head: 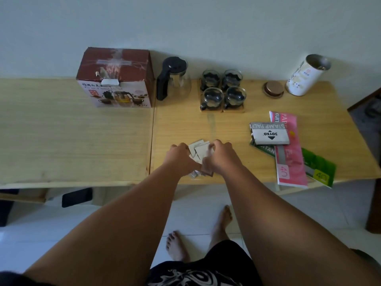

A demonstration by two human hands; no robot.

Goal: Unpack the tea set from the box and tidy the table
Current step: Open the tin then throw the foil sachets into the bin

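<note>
A dark red tea set box (115,78) stands closed at the back of the wooden table (72,131). Right of it stands a glass teapot (174,78) with a black lid and handle. Several glass cups (223,89) with black holders rest on wooden coasters. Near the front edge, my left hand (179,157) and my right hand (220,156) are both closed around a small heap of white paper sachets (199,150), pressing them together from either side. Part of the heap is hidden under my hands.
A white tin canister (306,76) stands open at the back right, its round lid (273,89) lying beside it. A grey stamp pad box (269,134) lies on pink (288,149) and green (319,168) paper packs at the right edge. My bare feet are below the table.
</note>
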